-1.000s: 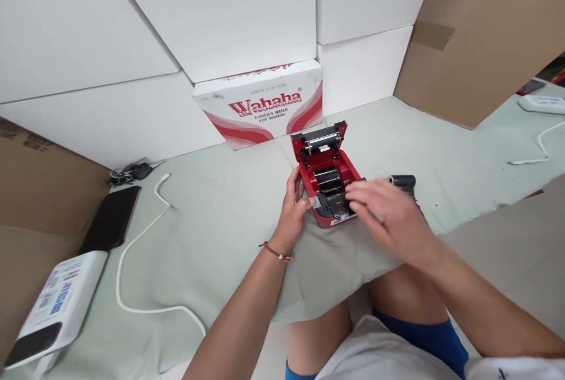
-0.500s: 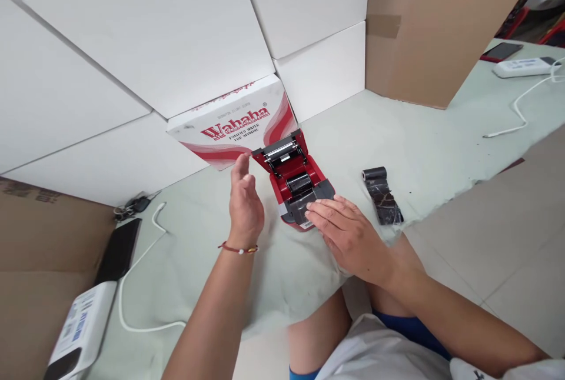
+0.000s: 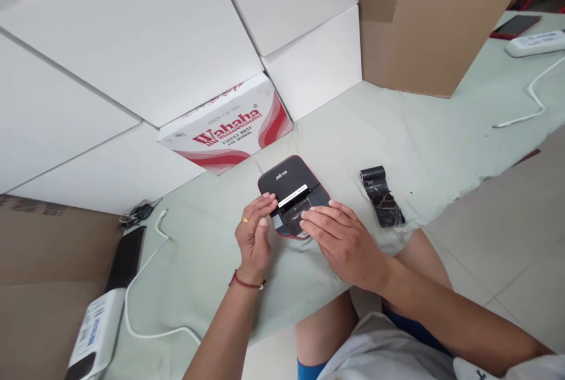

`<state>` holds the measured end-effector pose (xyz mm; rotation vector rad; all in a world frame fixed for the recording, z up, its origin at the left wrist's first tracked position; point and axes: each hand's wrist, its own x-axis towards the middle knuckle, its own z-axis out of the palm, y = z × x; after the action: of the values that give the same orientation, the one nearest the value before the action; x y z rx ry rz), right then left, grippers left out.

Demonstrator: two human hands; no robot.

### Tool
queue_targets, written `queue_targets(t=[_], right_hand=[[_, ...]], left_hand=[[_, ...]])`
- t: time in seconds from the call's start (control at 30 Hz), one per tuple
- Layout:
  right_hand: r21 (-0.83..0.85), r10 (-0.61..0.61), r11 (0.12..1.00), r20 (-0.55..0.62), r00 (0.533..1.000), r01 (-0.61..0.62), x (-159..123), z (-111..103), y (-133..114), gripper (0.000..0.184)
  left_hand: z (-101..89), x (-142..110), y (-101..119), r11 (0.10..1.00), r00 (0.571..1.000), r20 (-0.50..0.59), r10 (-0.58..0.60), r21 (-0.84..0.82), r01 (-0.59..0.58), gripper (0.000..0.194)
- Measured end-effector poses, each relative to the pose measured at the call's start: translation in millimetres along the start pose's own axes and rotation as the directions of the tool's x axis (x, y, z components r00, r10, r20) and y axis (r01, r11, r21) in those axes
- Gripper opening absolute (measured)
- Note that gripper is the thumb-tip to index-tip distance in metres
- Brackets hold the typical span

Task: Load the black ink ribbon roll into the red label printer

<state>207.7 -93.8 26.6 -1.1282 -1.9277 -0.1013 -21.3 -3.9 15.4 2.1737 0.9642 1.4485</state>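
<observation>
A small black label printer with a red rim rests on the cloth-covered table, its lid down. A white strip lies across its middle, and clear film shows over its front part. My left hand touches the printer's left edge with its fingertips, fingers slightly bent and thumb apart. Over the front right corner lies my right hand, fingers together and holding the printer; its thumb is mostly hidden. To the right of the printer is a black ribbon roll with a crinkled length pulled out towards me.
A Wahaha water carton stands behind the printer against stacked white boxes. A brown cardboard box is at the back right. Phones, keys, a white power strip and its cable lie around the table.
The printer's lid has swung down from raised to closed, hiding the red inside and the roll. My left hand has come down from the lid to the printer's left edge. My right hand stays put.
</observation>
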Motion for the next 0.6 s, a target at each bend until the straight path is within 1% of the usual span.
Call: queue_targets(t=[0.03, 0.1, 0.17, 0.2, 0.23, 0.3, 0.37, 0.4, 0.5, 0.6], right_hand=[[0.003, -0.001, 1.0, 0.002, 1.0, 0.001, 0, 0, 1, 0.036], [0.011, -0.009, 1.0, 0.006, 1.0, 0.009, 0, 0, 2, 0.037], [0.014, -0.021, 1.0, 0.013, 1.0, 0.021, 0, 1, 4, 0.039], [0.013, -0.023, 1.0, 0.013, 1.0, 0.023, -1, 1, 4, 0.039], [0.01, -0.024, 1.0, 0.012, 1.0, 0.024, -2, 2, 5, 0.039], [0.008, -0.024, 1.0, 0.015, 1.0, 0.024, -3, 1, 6, 0.04], [0.017, -0.025, 1.0, 0.022, 0.999, 0.024, -3, 0, 6, 0.04], [0.024, -0.024, 0.999, 0.029, 0.999, 0.023, -3, -1, 5, 0.04], [0.048, -0.01, 0.999, 0.049, 0.999, 0.007, -1, -6, 2, 0.041], [0.091, 0.012, 0.996, 0.071, 0.997, -0.019, 7, -14, 2, 0.038]], left_hand=[[-0.9, 2, -1, 1.0, 1.0, 0.014, 0.008, 0.008, -0.008, 0.03], [-1.4, 6, -4, 1.0, 0.999, 0.04, -0.014, -0.012, 0.015, 0.024], [0.9, 10, -9, 0.992, 0.996, 0.048, -0.075, -0.099, 0.079, 0.024], [3.1, 11, -11, 0.977, 0.991, 0.05, -0.125, -0.167, 0.132, 0.028], [6.1, 11, -13, 0.949, 0.981, 0.051, -0.186, -0.248, 0.192, 0.036], [13.0, 10, -14, 0.857, 0.948, 0.058, -0.314, -0.412, 0.309, 0.061], [20.0, 8, -13, 0.749, 0.904, 0.083, -0.42, -0.531, 0.397, 0.085], [23.1, 6, -11, 0.703, 0.884, 0.105, -0.456, -0.567, 0.43, 0.091], [29.6, 2, -8, 0.605, 0.835, 0.181, -0.519, -0.613, 0.509, 0.096], [32.4, -1, -6, 0.542, 0.811, 0.224, -0.541, -0.645, 0.54, 0.096]])
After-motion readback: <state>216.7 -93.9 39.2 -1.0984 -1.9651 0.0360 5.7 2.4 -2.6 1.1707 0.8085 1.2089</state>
